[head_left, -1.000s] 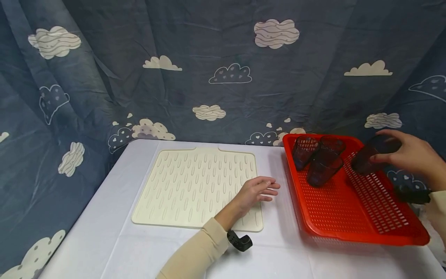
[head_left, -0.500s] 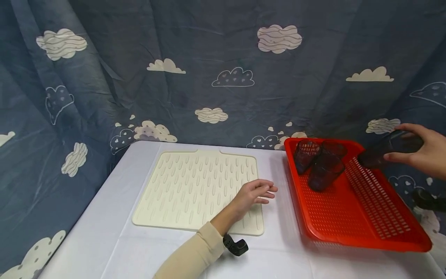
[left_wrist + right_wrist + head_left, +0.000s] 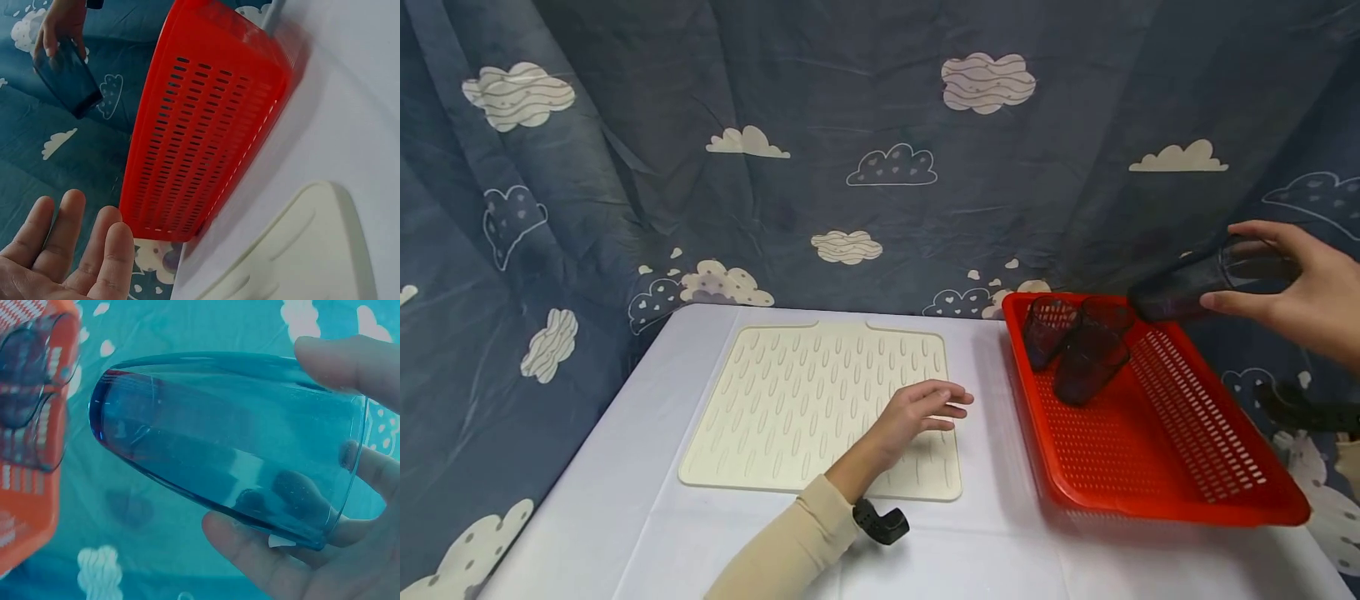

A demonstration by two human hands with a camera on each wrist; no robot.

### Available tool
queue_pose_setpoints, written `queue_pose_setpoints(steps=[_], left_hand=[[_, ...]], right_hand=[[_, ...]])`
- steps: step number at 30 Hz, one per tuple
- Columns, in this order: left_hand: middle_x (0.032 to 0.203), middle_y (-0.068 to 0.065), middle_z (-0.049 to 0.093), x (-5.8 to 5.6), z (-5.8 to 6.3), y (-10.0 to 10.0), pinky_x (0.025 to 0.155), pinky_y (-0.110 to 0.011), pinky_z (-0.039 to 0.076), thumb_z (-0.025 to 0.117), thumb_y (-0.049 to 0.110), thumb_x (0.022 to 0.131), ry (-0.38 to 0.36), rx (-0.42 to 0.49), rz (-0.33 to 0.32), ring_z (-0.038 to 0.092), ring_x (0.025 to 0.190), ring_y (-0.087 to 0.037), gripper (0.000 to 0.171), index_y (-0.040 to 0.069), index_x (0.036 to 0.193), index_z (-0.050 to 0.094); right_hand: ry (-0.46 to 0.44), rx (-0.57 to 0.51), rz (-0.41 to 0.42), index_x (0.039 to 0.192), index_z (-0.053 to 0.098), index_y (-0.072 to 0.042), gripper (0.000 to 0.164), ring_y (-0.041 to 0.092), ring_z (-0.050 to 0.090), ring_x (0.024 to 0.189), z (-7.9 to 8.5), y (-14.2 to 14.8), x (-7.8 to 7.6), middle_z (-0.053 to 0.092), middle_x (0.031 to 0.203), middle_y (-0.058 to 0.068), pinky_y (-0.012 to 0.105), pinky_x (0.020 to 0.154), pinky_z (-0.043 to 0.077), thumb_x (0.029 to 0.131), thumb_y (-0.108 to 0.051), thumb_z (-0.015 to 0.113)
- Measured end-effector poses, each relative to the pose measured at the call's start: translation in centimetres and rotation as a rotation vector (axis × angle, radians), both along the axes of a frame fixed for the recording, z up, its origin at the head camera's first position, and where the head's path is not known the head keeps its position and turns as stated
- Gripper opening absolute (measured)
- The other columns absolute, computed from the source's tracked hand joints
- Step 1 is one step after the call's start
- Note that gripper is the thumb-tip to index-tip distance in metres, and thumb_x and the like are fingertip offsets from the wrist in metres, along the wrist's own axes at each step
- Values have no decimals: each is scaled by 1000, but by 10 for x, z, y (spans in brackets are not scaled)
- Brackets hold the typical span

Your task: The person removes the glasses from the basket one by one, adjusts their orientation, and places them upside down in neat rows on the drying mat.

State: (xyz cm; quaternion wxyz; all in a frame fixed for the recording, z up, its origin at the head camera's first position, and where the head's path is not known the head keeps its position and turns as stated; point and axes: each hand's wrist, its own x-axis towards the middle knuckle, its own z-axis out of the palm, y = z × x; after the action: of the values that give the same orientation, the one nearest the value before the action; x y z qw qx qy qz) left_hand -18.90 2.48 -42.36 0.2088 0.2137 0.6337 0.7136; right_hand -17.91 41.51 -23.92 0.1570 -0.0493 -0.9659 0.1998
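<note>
My right hand [image 3: 1311, 292] grips a tinted blue drinking glass [image 3: 1183, 283] near its rim, thumb on one side and fingers on the other. The glass is tilted, its base pointing left, above the back right edge of a red plastic basket [image 3: 1131, 500]. In the right wrist view that glass [image 3: 194, 437] is see-through, with nothing inside. Three similar glasses, one of them a tumbler [image 3: 1088, 367] nearest me, lean together at the basket's back left. Above the right part of a cream ridged mat [image 3: 812, 400] hovers my left hand [image 3: 913, 421], fingers relaxed and holding nothing.
A white cloth covers the table [image 3: 737, 542]. A dark blue curtain [image 3: 820, 200] with cloud prints hangs behind and at the sides. The basket's slotted side wall [image 3: 194, 137] rises between my left hand and the glasses.
My right hand has lifted the glass up out of the basket and tilted it further toward horizontal. The left hand has drifted slightly left over the mat.
</note>
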Motion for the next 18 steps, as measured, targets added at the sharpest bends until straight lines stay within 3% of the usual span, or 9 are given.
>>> queue_pose_setpoints(steps=[3,10,14,18], left_hand=[[135,-22,61,-1,0,-7,97,-36,55,45,26,102,-9,7,5,63,122,-35,41,0,132,58],[139,-26,57,-6,-1,-19,96,-33,55,35,34,105,-38,80,11,59,125,-38,53,-5,137,50],[143,-30,51,-10,0,-27,98,-34,53,23,41,107,-73,135,-22,53,130,-46,62,-8,140,45],[146,-33,46,-12,0,-37,100,-37,52,11,46,107,-121,199,-34,57,128,-41,70,-6,141,42]], right_hand=[[-3,18,39,160,15,-14,88,60,22,140,4,-11,0,25,154,38,80,105,19,91,-27,70],[-27,30,99,158,24,-14,86,57,31,128,7,-33,-1,35,147,37,80,99,24,89,-30,74],[-30,1,117,158,25,-15,87,57,29,132,4,-44,0,31,152,36,80,104,21,88,-31,75],[-22,-22,155,156,30,-17,86,55,32,129,2,-57,0,33,151,34,79,102,23,85,-31,78]])
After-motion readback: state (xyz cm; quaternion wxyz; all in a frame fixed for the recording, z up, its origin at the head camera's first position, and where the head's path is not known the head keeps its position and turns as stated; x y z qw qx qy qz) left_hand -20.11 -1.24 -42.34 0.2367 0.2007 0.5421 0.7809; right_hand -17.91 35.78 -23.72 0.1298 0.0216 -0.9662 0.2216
